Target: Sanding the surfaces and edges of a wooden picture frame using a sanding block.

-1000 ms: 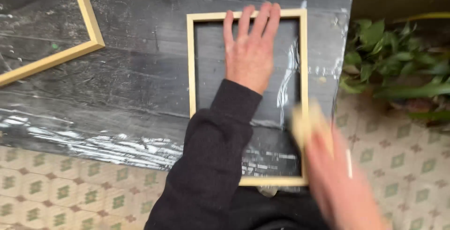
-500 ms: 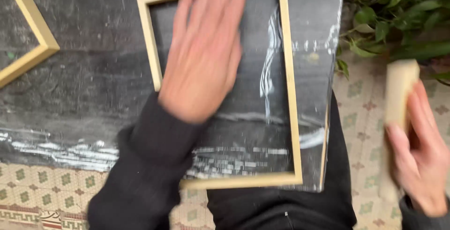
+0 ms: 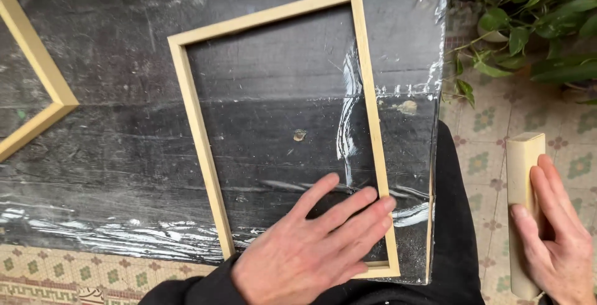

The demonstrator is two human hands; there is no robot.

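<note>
A rectangular frame of pale wooden strips [image 3: 283,131] is laid flat on the dark bench covered in clear plastic film [image 3: 112,156]. The left hand [image 3: 311,252] is spread flat inside the frame's near right corner, fingertips touching the right strip. A pale wooden block [image 3: 521,174] is gripped by the right hand [image 3: 556,240], fingers wrapped round it, over the patterned floor tiles [image 3: 485,162], well apart from the frame.

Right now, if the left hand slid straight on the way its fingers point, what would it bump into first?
The left hand lies flat inside the wooden frame, fingers pointing up and to the right. Its fingertips already seem to reach the frame's right-hand rail, so it would probably meet that rail first.
</note>
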